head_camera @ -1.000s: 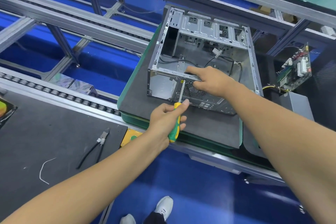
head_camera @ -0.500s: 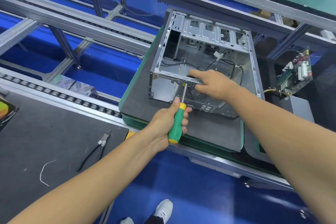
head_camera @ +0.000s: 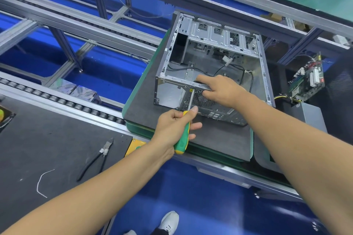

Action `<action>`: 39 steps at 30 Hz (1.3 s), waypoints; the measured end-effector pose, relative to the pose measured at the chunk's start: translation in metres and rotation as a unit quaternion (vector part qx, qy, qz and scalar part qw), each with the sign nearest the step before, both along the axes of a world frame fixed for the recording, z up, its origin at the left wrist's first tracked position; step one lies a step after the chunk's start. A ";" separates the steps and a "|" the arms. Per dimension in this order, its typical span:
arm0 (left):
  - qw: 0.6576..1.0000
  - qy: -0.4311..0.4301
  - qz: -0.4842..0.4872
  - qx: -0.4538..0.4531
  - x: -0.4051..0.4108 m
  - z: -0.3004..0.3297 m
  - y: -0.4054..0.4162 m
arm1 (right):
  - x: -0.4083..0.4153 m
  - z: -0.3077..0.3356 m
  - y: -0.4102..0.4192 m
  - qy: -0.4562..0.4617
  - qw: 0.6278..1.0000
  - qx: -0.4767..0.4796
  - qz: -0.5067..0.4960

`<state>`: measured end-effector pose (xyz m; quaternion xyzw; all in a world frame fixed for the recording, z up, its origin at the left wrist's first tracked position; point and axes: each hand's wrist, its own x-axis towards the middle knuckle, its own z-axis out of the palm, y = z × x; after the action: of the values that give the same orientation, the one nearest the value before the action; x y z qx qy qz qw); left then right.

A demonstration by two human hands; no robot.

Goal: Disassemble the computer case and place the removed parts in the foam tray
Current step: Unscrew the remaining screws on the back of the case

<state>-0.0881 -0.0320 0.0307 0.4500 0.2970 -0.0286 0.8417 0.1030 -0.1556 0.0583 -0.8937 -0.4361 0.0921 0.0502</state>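
We find the open, bare-metal grey computer case (head_camera: 210,66) standing on a dark grey foam mat (head_camera: 145,108) laid over a green-edged pallet (head_camera: 128,126), right of centre. Its top side is open, showing loose black cables (head_camera: 229,67) on the inner floor.

The left hand (head_camera: 172,129) is wrapped around the green-and-yellow handle of a screwdriver (head_camera: 184,131); the thumb lies along the handle's top and the lower fingers are loosened. The steel shaft rises to the case's near upper rail, meeting it just left of the right hand (head_camera: 219,90). That hand grips the same rail: index finger extended along its top, the other fingers curled under and against the perforated near panel.

To the near side of the case, a strip of bare mat runs to the pallet's edge. To the left, the mat's margin is narrow before the roller conveyor (head_camera: 57,99). On the right, a green circuit board (head_camera: 307,80) leans well apart from the case, with a grey metal box (head_camera: 311,118) nearer us.

On the near-left black bench mat (head_camera: 47,139) lie black-handled cutting pliers (head_camera: 97,156) and a white wire offcut (head_camera: 42,181), apart from each other.
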 end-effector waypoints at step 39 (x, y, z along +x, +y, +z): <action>0.986 0.079 0.064 0.130 -0.005 0.002 -0.022 | 0.003 -0.005 0.000 0.004 1.000 0.001 0.005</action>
<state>-0.0936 -0.0545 0.0331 0.5318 0.3919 0.0284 0.7502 0.1060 -0.1557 0.0536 -0.8910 -0.4407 0.0957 0.0520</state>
